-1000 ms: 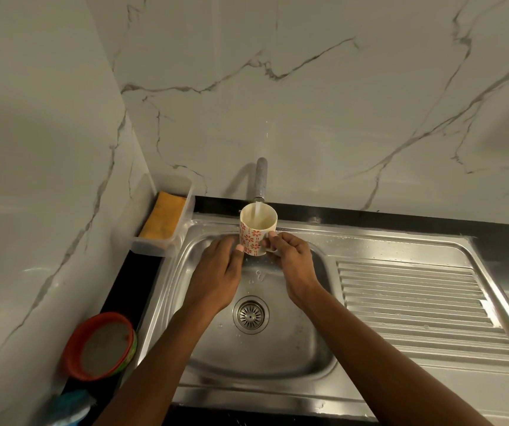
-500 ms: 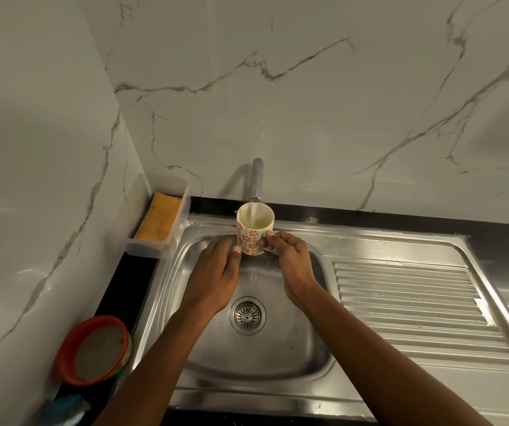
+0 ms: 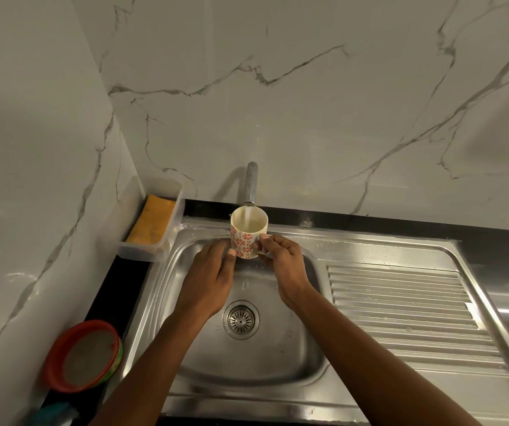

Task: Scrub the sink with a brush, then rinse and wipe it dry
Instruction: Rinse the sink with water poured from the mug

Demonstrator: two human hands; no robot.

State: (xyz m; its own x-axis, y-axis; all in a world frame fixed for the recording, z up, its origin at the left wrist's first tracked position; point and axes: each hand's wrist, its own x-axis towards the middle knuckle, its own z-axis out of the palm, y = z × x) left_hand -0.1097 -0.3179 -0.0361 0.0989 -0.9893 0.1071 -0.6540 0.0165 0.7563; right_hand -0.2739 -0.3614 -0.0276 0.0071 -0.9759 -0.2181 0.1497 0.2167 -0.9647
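A white cup (image 3: 245, 238) with red flower prints is held upright under the tap (image 3: 251, 184), and a thin stream of water runs into it. My right hand (image 3: 281, 262) pinches the cup by its handle side. My left hand (image 3: 210, 276) touches the cup's lower left side with the thumb, its fingers hidden behind the cup. Below both hands lies the wet steel sink (image 3: 296, 364) with its round drain (image 3: 241, 319). No brush shows in the view.
A clear plastic box (image 3: 167, 244) holding a yellow sponge (image 3: 152, 219) stands at the sink's back left corner. A red-rimmed bowl (image 3: 82, 356) sits on the black counter at the left. The ribbed drainboard (image 3: 406, 309) lies to the right. Marble walls close the back and left.
Both hands and the cup hold the same pose under the running tap. Only the camera has shifted slightly.
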